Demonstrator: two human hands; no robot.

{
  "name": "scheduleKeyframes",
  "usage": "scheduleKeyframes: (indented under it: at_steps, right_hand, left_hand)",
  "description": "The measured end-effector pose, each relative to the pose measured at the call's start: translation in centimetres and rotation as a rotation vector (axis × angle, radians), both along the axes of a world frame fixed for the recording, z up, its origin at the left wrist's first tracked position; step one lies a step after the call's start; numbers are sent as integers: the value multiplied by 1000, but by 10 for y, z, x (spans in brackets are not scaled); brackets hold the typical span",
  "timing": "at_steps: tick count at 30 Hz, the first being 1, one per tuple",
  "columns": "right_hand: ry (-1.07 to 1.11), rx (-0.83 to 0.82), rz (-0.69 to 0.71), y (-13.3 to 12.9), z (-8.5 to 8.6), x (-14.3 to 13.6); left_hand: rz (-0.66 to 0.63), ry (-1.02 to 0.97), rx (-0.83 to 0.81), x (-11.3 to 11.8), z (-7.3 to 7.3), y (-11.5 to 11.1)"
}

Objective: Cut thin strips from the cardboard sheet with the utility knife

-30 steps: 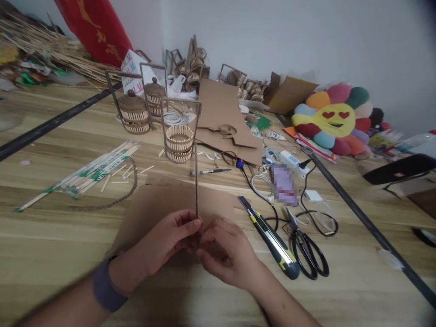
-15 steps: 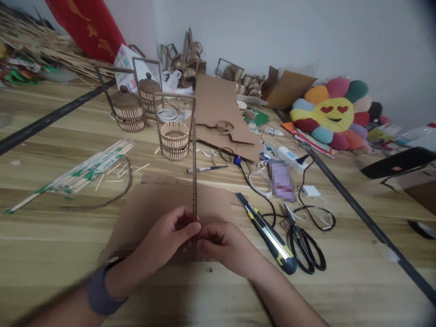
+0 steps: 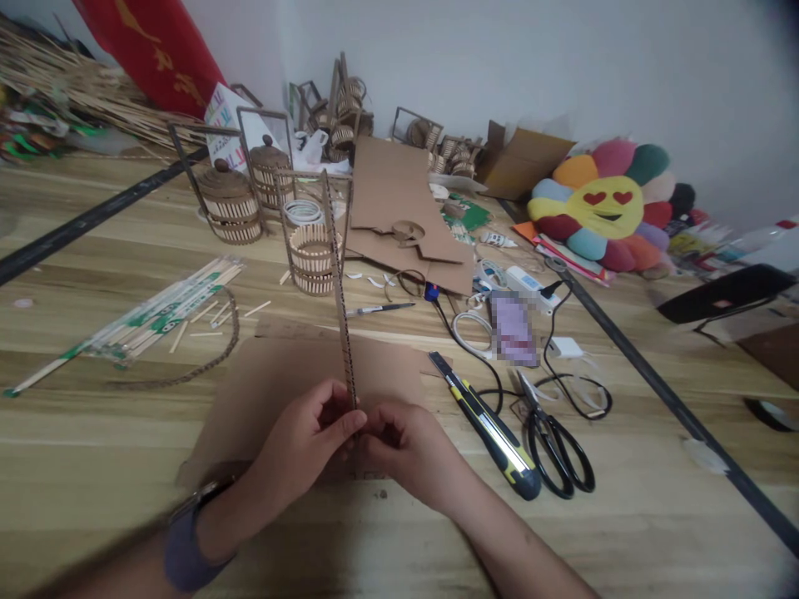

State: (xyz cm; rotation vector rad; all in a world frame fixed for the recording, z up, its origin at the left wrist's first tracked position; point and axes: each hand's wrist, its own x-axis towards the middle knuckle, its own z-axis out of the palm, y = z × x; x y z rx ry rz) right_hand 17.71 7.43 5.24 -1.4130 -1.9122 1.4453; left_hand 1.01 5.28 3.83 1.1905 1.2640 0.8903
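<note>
A person's left hand [image 3: 312,428] pinches a narrow corrugated cardboard strip [image 3: 345,333] between thumb and fingers near its lower end, a low hold that leaves most of its length free to stand above the grip, leaning slightly left. The right hand [image 3: 415,453] meets it from the other side, fingers curled together, an arrangement that would suit steadying or working that end; whether they clamp the strip cannot be told, since its foot is hidden among the fingers. Below the grip lies a flat cardboard sheet [image 3: 293,366], its broad face apparently serving as a work surface. To the right of the grip, a utility knife [image 3: 493,433] and black-handled scissors [image 3: 555,449] rest side by side, handles toward the person, as if for easy reach. Beyond the grip, a small slatted bucket [image 3: 312,270] stands upright, the strip's upper part crossing in front of it.
</note>
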Motion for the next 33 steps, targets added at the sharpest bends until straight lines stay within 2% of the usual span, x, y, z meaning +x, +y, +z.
scheduleKeyframes:
  at_steps: [8, 13, 19, 33]
  right_hand:
    - [12, 3, 17, 1, 0, 1]
    - [82, -75, 102, 4, 2, 3]
    - [94, -128, 105, 4, 2, 5]
    - [59, -25, 95, 3, -3, 5]
  left_hand:
    - [22, 55, -1, 3, 4, 0]
    - [9, 64, -15, 4, 6, -1]
    - [-6, 72, -17, 4, 5, -2]
    - [-5, 28, -28, 4, 2, -3]
